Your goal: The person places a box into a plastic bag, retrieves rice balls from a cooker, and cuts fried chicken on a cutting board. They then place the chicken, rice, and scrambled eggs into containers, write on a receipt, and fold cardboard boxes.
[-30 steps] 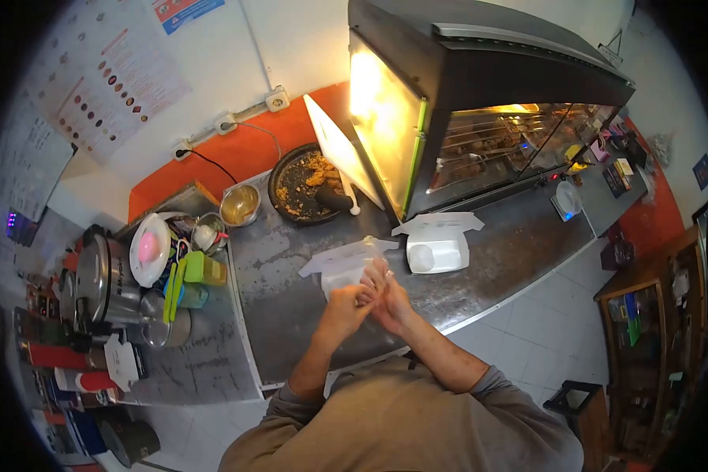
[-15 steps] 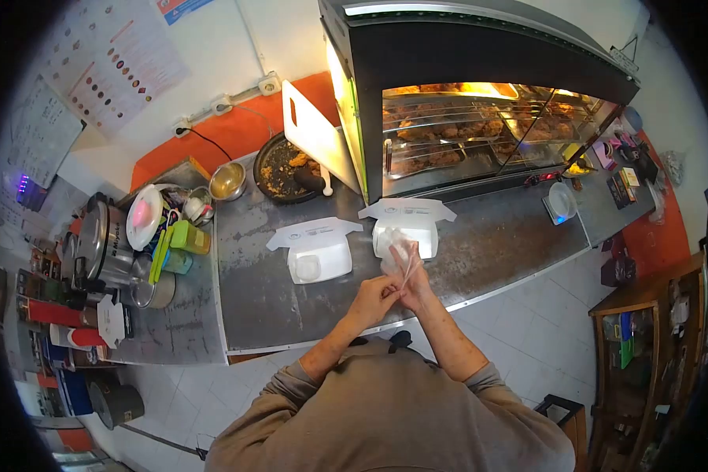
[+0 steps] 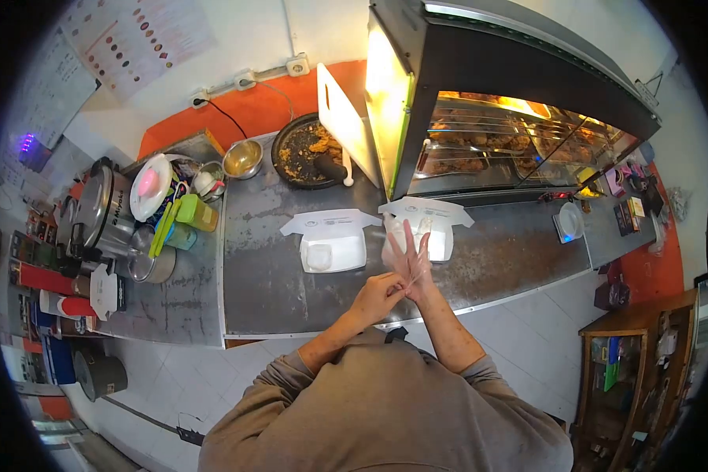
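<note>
My right hand (image 3: pixel 414 266) is spread with its fingers apart, inside or against a thin clear plastic glove (image 3: pixel 391 250). At its wrist, my left hand (image 3: pixel 379 294) pinches the glove's edge between closed fingers. Just beyond the right hand stands an open white takeaway box (image 3: pixel 442 245), partly hidden by the hand and the plastic. Left of it sits a second open white box (image 3: pixel 348 250) with a small whitish tub or packet (image 3: pixel 319 256) in its left side.
A heated display cabinet (image 3: pixel 527 149) with trays of browned food stands behind the boxes. At back left are a dark pan (image 3: pixel 291 161) with food bits, a white cutting board (image 3: pixel 342 118) and a metal bowl (image 3: pixel 243 160). Pots and utensils crowd the left, including a pressure cooker (image 3: pixel 106 208).
My right hand's fingers have spread apart and stretched upward within the plastic. My left hand keeps its pinch near the wrist. The view has shifted a little.
</note>
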`<state>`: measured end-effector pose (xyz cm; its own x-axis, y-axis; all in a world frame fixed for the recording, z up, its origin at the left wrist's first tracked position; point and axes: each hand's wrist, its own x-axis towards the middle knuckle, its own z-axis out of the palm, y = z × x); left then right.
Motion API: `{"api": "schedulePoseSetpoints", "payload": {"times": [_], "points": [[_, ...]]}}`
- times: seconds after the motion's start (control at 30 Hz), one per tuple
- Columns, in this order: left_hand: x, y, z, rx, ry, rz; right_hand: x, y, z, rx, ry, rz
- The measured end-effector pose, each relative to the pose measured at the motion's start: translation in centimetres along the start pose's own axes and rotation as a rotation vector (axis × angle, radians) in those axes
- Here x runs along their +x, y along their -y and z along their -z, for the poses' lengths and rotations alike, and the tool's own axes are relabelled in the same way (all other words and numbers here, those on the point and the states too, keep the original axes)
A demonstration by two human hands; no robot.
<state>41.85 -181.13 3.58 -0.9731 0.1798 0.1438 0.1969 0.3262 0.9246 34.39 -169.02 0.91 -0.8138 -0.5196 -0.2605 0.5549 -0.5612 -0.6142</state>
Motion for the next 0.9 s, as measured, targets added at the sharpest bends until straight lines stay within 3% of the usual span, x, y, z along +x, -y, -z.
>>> {"api": "schedulePoseSetpoints", "payload": {"times": [0.1,0.17,0.3,0.37,0.43,0.5,0.53,0.6,0.67,0.83,0.9], "points": [[0.2,0.1,1.3,-0.058,0.024,-0.032,2.1,-0.8,-0.7,0.132,-0.053,0.073],[0.4,0.0,2.2,-0.078,0.054,-0.035,3.0,-0.6,-1.6,0.333,0.065,0.004],[0.6,-0.7,4.5,-0.005,0.063,0.051,4.4,-0.6,-3.9,0.174,0.055,-0.014],[0.8,-0.5,5.9,0.198,-0.286,-0.203,5.0,-0.8,-4.4,0.047,0.126,-0.026],[2.2,1.7,8.2,0.218,-0.621,-0.088,4.4,-0.4,-6.3,0.003,0.145,-0.060],[3.3,1.9,11.5,0.371,-0.706,0.099,3.5,-0.4,-7.9,-0.032,0.166,-0.130],[3.8,2.7,12.9,0.368,-0.703,0.105,3.2,-0.4,-8.5,-0.031,0.160,-0.134],[4.4,5.0,15.2,0.231,-0.424,0.076,2.7,-0.2,-9.5,-0.090,0.196,-0.255],[5.0,6.9,16.6,0.144,-0.461,0.073,2.1,-0.1,-10.3,-0.116,0.234,-0.256],[4.7,7.2,18.1,0.042,-0.487,0.096,1.4,-2.2,-8.2,-0.105,0.033,-0.241],[5.1,6.3,16.6,0.124,-0.530,0.012,1.2,-2.0,-7.1,-0.068,0.134,-0.377]]}}
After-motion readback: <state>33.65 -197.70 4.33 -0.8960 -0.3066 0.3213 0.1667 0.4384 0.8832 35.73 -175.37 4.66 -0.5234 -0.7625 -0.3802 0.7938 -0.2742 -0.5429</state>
